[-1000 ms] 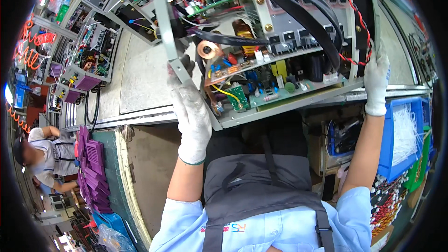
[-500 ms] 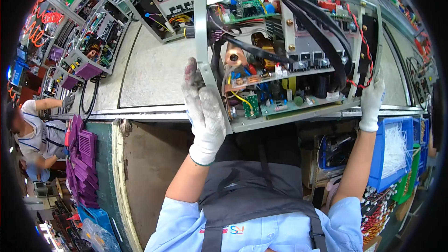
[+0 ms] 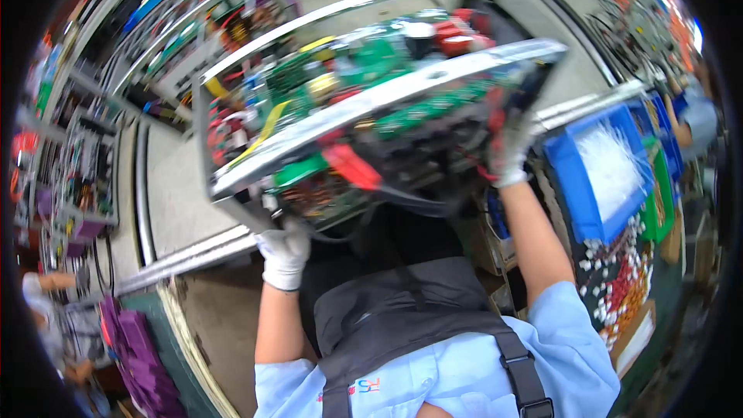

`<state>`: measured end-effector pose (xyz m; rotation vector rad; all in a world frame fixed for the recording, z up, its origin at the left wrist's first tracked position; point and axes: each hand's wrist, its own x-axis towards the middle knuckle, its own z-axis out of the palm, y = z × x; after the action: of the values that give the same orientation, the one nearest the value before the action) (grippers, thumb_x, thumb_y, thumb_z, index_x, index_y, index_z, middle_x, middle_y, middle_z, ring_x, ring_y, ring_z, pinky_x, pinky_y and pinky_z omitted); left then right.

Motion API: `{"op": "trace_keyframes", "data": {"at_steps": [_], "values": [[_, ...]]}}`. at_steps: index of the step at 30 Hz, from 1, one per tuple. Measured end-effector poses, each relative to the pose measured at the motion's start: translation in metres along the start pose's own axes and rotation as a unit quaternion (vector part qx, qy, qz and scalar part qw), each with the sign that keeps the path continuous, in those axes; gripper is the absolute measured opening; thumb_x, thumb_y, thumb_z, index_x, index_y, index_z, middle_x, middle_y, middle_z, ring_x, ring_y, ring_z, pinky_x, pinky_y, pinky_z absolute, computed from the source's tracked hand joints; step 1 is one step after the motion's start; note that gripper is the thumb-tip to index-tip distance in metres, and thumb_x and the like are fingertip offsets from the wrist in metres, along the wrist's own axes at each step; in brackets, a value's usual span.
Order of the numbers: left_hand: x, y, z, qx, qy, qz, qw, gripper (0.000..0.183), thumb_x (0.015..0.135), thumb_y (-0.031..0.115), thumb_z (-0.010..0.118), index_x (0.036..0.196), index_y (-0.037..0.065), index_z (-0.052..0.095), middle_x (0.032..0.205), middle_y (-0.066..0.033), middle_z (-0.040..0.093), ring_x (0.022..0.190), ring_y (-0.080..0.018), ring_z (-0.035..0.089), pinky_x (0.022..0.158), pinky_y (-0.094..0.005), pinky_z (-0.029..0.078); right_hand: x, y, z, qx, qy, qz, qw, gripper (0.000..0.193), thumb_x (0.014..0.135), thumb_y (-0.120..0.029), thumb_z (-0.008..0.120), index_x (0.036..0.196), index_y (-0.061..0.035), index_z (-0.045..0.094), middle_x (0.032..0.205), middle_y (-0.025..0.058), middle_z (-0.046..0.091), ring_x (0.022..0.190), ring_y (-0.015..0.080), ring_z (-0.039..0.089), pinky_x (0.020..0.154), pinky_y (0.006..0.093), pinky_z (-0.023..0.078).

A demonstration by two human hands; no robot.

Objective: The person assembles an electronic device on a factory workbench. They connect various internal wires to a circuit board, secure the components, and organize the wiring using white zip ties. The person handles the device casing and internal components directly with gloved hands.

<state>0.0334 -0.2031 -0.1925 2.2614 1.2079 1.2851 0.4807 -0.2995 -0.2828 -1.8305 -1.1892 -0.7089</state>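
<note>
Between my gloved hands is an open metal-framed electronic chassis (image 3: pixel 433 76), blurred by motion and tilted, with its near side past the bench edge. Green circuit boards (image 3: pixel 371 62), a yellow wire and a red-sleeved black cable (image 3: pixel 352 166) show in it; the cable droops over the near side. My left hand (image 3: pixel 285 251) is closed at the chassis's lower left corner. At the right end, my right hand (image 3: pixel 511 155) grips the frame, its fingers partly hidden and smeared. Both hands wear white gloves.
The metal-topped bench (image 3: pixel 166 193) runs beneath, with more open chassis (image 3: pixel 89 174) at left. On the right stand a blue bin (image 3: pixel 569 186) of white strips and a green bin (image 3: pixel 659 201), near loose connectors. Purple parts (image 3: pixel 143 356) lie at lower left; people work at both sides.
The chassis has turned and tipped toward me, so its top boards now show. My left hand has moved lower and left, closing on the corner; my right hand has moved left.
</note>
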Motion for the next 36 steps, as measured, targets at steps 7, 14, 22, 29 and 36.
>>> {"op": "trace_keyframes", "data": {"at_steps": [7, 14, 22, 29, 36], "values": [[0.046, 0.011, 0.001, -0.058, 0.041, 0.083, 0.994, 0.055, 0.095, 0.019, 0.049, 0.141, -0.006, 0.032, 0.138, -0.0263, 0.044, 0.125, -0.038, 0.045, 0.105, -0.0422, 0.033, 0.078, -0.077, -0.03, 0.205, -0.012, -0.06, 0.977, 0.063, 0.086, -0.005, 0.061, 0.143, -0.0037, 0.033, 0.115, 0.0251, 0.058, 0.099, 0.0429, 0.058, 0.084, 0.0473, 0.047], [0.023, 0.006, -0.005, -0.082, 0.06, 0.059, 0.993, 0.032, 0.092, 0.009, 0.052, 0.119, -0.008, 0.045, 0.112, -0.0233, 0.055, 0.1, -0.0348, 0.055, 0.09, -0.0447, 0.04, 0.026, -0.125, -0.085, 0.143, -0.022, -0.035, 0.989, 0.05, 0.078, -0.004, 0.061, 0.127, 0.0008, 0.052, 0.128, 0.0228, 0.053, 0.12, 0.0409, 0.047, 0.102, 0.0496, 0.036], [0.026, -0.019, -0.013, -0.052, -0.054, -0.059, 0.995, 0.045, 0.099, 0.019, 0.049, 0.136, -0.003, 0.037, 0.112, -0.0175, 0.06, 0.094, -0.0254, 0.056, 0.079, -0.036, 0.046, 0.036, -0.171, -0.133, 0.052, -0.287, 0.018, 0.956, 0.036, 0.078, -0.016, 0.059, 0.11, -0.0017, 0.063, 0.118, 0.0206, 0.059, 0.102, 0.0381, 0.06, 0.091, 0.045, 0.047], [0.028, -0.007, -0.006, -0.06, 0.042, 0.02, 0.997, 0.041, 0.099, 0.026, 0.052, 0.118, -0.01, 0.05, 0.109, -0.0272, 0.058, 0.099, -0.0381, 0.056, 0.086, -0.0451, 0.043, 0.025, -0.153, -0.179, 0.205, -0.182, 0.121, 0.954, 0.07, 0.091, -0.028, 0.058, 0.145, 0.0035, 0.026, 0.141, 0.0276, 0.041, 0.13, 0.0411, 0.042, 0.109, 0.0407, 0.034], [0.025, -0.009, -0.006, -0.084, 0.061, 0.006, 0.995, 0.04, 0.099, 0.024, 0.051, 0.119, -0.01, 0.049, 0.112, -0.0269, 0.058, 0.099, -0.0377, 0.056, 0.087, -0.0443, 0.043, 0.033, -0.104, -0.127, 0.237, -0.038, 0.142, 0.96, 0.068, 0.097, -0.035, 0.051, 0.145, 0.0054, 0.026, 0.147, 0.0246, 0.036, 0.137, 0.0349, 0.036, 0.114, 0.0365, 0.027]]}}
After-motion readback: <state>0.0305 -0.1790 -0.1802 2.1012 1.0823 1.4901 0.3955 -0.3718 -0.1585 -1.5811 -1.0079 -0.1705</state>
